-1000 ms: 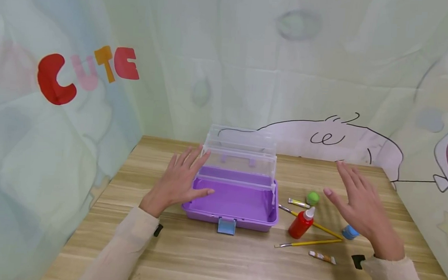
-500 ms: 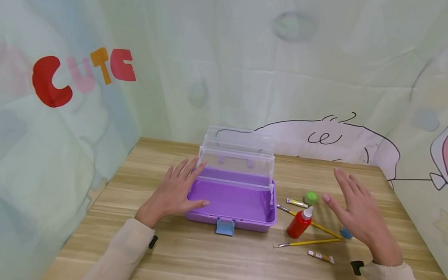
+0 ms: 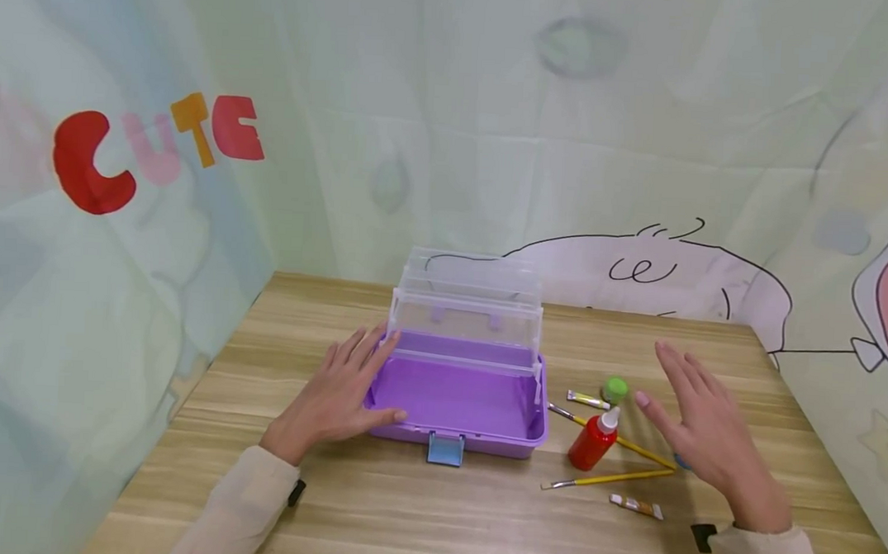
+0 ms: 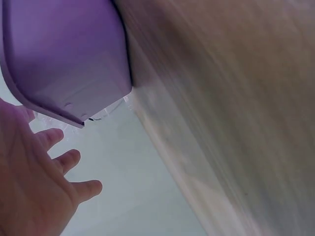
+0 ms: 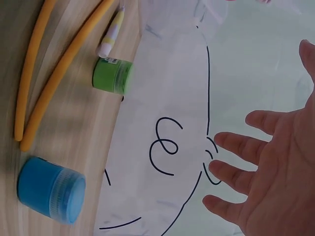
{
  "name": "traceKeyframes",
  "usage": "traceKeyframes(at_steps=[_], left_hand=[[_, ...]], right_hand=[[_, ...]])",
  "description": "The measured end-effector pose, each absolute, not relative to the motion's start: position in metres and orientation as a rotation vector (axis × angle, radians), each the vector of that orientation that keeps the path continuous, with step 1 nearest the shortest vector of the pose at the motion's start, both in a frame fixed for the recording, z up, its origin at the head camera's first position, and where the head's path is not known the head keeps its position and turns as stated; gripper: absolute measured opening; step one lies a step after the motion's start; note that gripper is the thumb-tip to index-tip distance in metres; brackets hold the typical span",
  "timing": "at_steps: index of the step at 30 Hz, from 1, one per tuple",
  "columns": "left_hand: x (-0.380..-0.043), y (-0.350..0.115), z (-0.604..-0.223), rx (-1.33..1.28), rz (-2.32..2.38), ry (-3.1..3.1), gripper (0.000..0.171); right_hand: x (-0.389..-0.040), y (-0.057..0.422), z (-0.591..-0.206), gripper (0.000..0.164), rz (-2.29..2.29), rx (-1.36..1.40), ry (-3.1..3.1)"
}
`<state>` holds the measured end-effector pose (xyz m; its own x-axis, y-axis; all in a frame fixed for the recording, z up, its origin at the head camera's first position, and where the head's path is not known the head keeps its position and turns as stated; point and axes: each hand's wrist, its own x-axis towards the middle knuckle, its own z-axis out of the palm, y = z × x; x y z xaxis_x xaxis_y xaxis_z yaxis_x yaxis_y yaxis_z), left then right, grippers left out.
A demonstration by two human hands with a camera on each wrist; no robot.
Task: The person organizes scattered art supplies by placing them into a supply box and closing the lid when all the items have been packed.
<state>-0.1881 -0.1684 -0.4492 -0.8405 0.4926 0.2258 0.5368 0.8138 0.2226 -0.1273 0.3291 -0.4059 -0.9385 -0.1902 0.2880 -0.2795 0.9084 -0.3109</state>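
A purple plastic box [image 3: 461,398] stands on the wooden table with its clear lid [image 3: 468,311] raised at the back and a blue latch [image 3: 445,449] hanging at the front. My left hand [image 3: 334,400] is at the box's left side, fingers spread and straight; whether it touches the rim I cannot tell. To the right, my right hand [image 3: 708,433] hovers above the table with straight fingers, holding nothing. Between box and right hand stands a red squeeze bottle [image 3: 591,445] with a white nozzle. A blue paint jar [image 5: 49,189] lies below the right hand, mostly hidden in the head view.
Two yellow-handled paintbrushes [image 3: 621,478] lie right of the box. A yellow paint tube [image 3: 587,400] and a green paint jar [image 3: 614,390] sit behind the bottle, with a brown paint tube [image 3: 636,507] nearer the front. Printed cloth walls [image 3: 329,181] border the table.
Both hands have lowered a little. The left hand has come down toward the box's left edge, and the right hand now covers more of the blue jar. The box and paints stay put.
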Motion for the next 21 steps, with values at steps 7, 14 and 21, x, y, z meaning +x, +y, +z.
traceKeyframes(at_steps=[7, 14, 21], left_hand=[[-0.188, -0.17, -0.453, -0.81, -0.412, -2.847, 0.112], [-0.185, -0.17, -0.457, -0.789, -0.409, -2.876, 0.115], [-0.184, -0.171, -0.459, -0.777, -0.431, -2.891, 0.119]], right_hand=[[-0.123, 0.325, -0.412, 0.077, 0.541, 0.339, -2.846], [-0.117, 0.321, -0.419, 0.076, 0.553, 0.335, -2.86], [-0.112, 0.315, -0.424, 0.074, 0.585, 0.359, -2.843]])
